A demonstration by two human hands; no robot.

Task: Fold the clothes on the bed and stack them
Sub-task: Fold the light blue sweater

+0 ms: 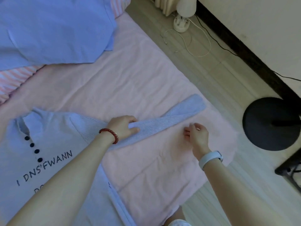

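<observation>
A pale grey long-sleeved top (48, 144) with dark buttons and black lettering lies flat on the pink bed sheet (138, 79). Its ribbed sleeve (171, 121) stretches out to the right. My left hand (123, 126), with a red bead bracelet on the wrist, grips the sleeve near the shoulder, fingers curled over the fabric. My right hand (197, 136), a white band on its wrist, hovers just below the sleeve with loosely curled fingers and holds nothing.
A blue garment (53, 30) lies spread at the bed's far left over a pink striped cloth (14, 77). Beside the bed on the wooden floor are a white lamp (184, 12) with cables and a black round base (272, 124).
</observation>
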